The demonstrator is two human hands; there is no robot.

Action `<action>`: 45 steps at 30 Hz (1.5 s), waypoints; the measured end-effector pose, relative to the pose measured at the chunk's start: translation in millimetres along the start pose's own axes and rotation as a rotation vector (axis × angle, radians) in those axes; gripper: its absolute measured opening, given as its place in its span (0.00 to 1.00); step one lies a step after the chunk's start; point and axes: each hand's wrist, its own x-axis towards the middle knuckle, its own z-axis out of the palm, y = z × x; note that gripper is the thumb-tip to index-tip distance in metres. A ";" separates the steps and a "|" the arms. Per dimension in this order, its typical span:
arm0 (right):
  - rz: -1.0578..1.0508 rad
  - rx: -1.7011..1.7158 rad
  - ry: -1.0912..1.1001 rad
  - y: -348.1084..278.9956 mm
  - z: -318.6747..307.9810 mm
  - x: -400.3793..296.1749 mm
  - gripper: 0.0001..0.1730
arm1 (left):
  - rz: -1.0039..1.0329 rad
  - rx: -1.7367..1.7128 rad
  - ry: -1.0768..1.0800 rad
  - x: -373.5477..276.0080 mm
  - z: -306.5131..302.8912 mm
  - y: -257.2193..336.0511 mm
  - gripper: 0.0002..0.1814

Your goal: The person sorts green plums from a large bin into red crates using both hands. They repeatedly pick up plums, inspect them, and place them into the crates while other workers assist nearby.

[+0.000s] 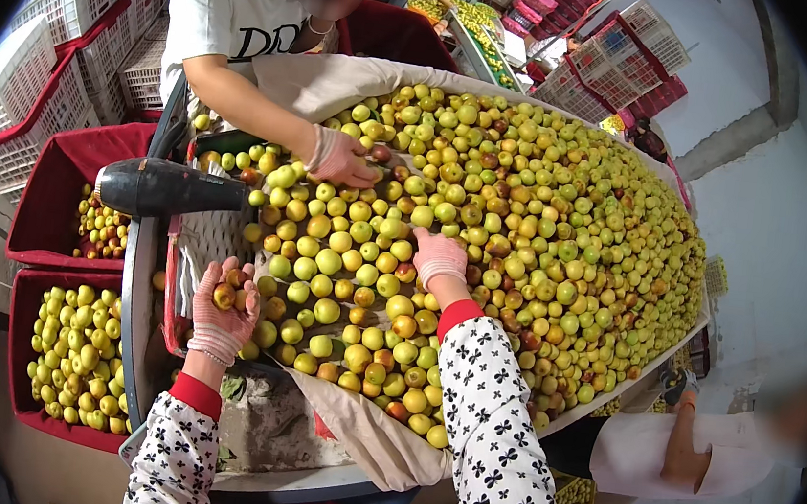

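Observation:
A few brownish jujubes [225,295] rest in my left hand [226,314], palm up, its fingers curled around them. It wears a pink-and-white knit glove and is over the left edge of the sorting table. My right hand [441,257], gloved alike, reaches into the spread of yellow-green and brown-blotched jujubes [580,252]. Its fingertips are beside a pale green fruit [422,216]; whether they grip anything is hidden. Beneath the fruit lies a cream cloth [357,413]. Across the table, a co-worker's gloved hand [343,158] is among the fruit.
A black hair dryer [170,189] juts over the table's left end, above a white woven strip [214,232]. Two red-lined crates [53,429] [46,214] with jujubes stand at left. White plastic crates [12,78] are stacked behind. Another person [685,451] is at right.

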 end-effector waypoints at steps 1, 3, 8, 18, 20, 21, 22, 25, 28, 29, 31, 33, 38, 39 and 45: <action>-0.019 0.092 -0.004 -0.2 -1.9 -1.7 0.20 | 0.006 0.010 0.003 -0.9 -1.1 1.7 0.15; -0.044 0.272 -0.010 10.1 -12.0 -9.2 0.19 | -0.003 0.011 -0.001 -1.7 -0.3 1.6 0.15; -0.114 0.525 0.318 29.4 -25.8 -55.5 0.17 | -0.029 0.061 -0.013 1.3 -1.3 -2.8 0.14; -0.777 0.500 -0.002 2.0 20.6 -202.1 0.12 | 0.055 0.290 0.028 9.6 -7.2 -6.3 0.12; -0.725 0.562 -0.030 -6.6 23.4 -183.6 0.10 | 0.085 0.253 0.024 13.2 -13.1 -1.6 0.12; -0.700 0.595 -0.048 -12.5 20.4 -172.2 0.10 | 0.152 0.220 0.023 10.3 -9.3 -4.9 0.12; -0.632 0.627 -0.031 -22.4 10.1 -165.0 0.10 | 0.186 0.184 -0.023 6.4 -10.0 -3.6 0.12; -0.537 0.500 0.094 -45.9 -13.6 -149.8 0.10 | 0.152 0.097 -0.126 -21.9 -3.0 -10.3 0.12; -0.599 0.159 0.080 -65.8 12.2 -117.0 0.13 | 0.108 0.145 -0.135 -56.3 0.1 -28.4 0.14; -0.572 0.086 0.027 -70.6 22.7 -107.8 0.14 | 0.067 0.131 -0.179 -63.1 -2.5 -36.5 0.14; -0.588 0.097 0.039 -80.5 26.3 -112.5 0.15 | 0.045 0.126 -0.107 -91.5 -2.5 -50.2 0.13; -0.563 0.082 0.016 -81.9 34.9 -120.3 0.16 | 0.014 0.141 -0.120 -113.4 -4.5 -64.1 0.13; -0.613 0.314 0.121 -55.5 46.1 -132.5 0.16 | -0.090 0.080 -0.016 -150.4 -10.0 -86.9 0.13; -0.573 0.493 0.087 -54.0 41.1 -139.1 0.17 | -0.109 0.082 -0.057 -154.9 -14.1 -88.3 0.13; -0.673 1.098 -0.027 -69.4 -19.6 -240.0 0.19 | -0.399 0.143 -0.092 -157.9 -20.1 -101.3 0.20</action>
